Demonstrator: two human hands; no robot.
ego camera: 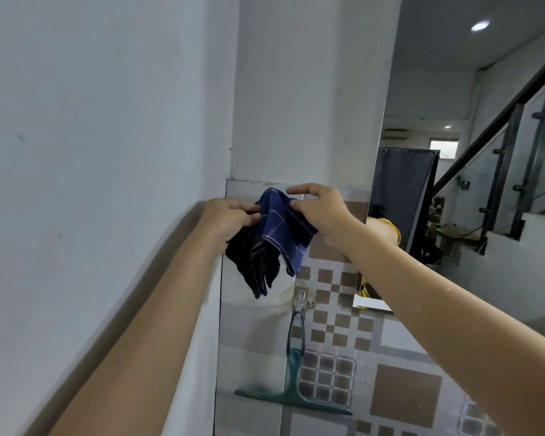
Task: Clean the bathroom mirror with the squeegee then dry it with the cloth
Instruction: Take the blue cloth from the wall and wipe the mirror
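A dark blue checked cloth [272, 239] hangs between both hands in front of the tiled wall. My left hand [230, 220] pinches its left edge and my right hand [320, 212] pinches its upper right edge. Below them a green squeegee [293, 377] hangs by its handle loop from a clear wall hook [300, 298], blade downward. The mirror [453, 152] is on the wall to the right of my hands; my right forearm crosses its lower left part, and it reflects a staircase and a room.
A plain white wall [92, 152] fills the left, with a sloping ledge [158, 262] running under my left arm. Brown and grey patterned tiles [343, 341] cover the wall behind the squeegee.
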